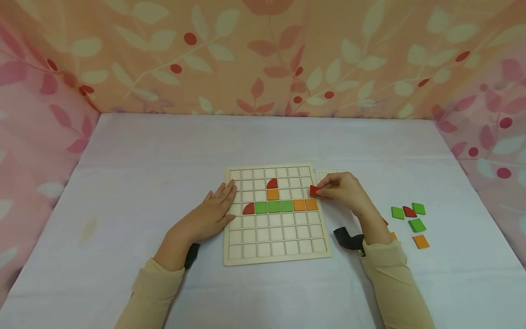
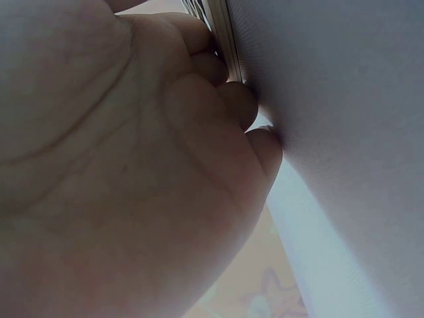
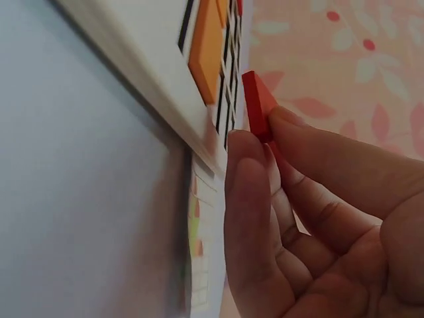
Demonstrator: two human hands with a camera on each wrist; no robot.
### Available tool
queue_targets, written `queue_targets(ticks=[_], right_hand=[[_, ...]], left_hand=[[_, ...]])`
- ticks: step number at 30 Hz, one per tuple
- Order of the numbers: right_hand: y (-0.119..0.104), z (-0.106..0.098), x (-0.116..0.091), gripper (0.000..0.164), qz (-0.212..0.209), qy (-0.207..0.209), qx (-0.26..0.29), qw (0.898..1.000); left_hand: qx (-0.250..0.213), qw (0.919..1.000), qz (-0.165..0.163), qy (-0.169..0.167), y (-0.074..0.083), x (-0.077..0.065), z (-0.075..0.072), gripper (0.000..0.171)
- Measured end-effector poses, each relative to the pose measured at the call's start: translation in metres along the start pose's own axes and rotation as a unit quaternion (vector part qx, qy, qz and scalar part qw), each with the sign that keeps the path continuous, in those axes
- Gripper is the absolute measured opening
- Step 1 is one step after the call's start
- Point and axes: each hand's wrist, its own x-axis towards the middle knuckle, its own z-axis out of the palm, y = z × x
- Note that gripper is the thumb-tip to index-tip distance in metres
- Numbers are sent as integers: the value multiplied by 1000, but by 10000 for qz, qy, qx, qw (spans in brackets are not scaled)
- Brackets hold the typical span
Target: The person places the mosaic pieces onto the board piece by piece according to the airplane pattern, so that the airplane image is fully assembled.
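Note:
A pale wooden grid board (image 1: 246, 262) lies on the table. My left hand (image 1: 211, 212) rests at its left edge, fingers extended, fingertips against the rim in the left wrist view. Between thumb and fingers, my right hand (image 1: 343, 192) pinches a red tile (image 3: 258, 109) over the board's right edge. One row on the board holds a red rounded tile (image 1: 249, 209), several green tiles (image 1: 274, 206) and two orange tiles (image 1: 305, 204). Above the middle of that row sit an orange square tile (image 1: 273, 194) and another red rounded tile (image 1: 272, 183).
Loose green tiles (image 1: 417, 225), a red rounded tile (image 1: 409, 211) and an orange tile (image 1: 421, 241) lie to the right; the right forearm partly covers others. A paper with a printed grid (image 3: 202, 218) sticks out beside the board. Patterned cloth (image 1: 263, 55) hangs behind the white table (image 1: 164, 141).

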Motion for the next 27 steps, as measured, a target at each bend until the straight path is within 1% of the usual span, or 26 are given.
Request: queue_targets(ticks=[5, 9, 14, 20, 27], right_hand=[[-3, 6, 3, 14, 177, -23, -610, 9980], [-5, 9, 7, 12, 195, -35, -821, 9964], [-6, 11, 8, 11, 150, -79, -890, 9959], [-7, 10, 8, 11, 189, -76, -824, 9964], [-6, 8, 6, 13, 164, -120, -719, 9972]], left_hand=[[29, 10000, -13, -61, 1, 1, -1, 67], [78, 9999, -46, -85, 1, 2, -2, 68], [123, 9999, -7, -65, -1, 3, -3, 68], [95, 9999, 37, -80, 0, 4, -4, 69], [69, 9999, 12, -101, 2, 2, -5, 68]])
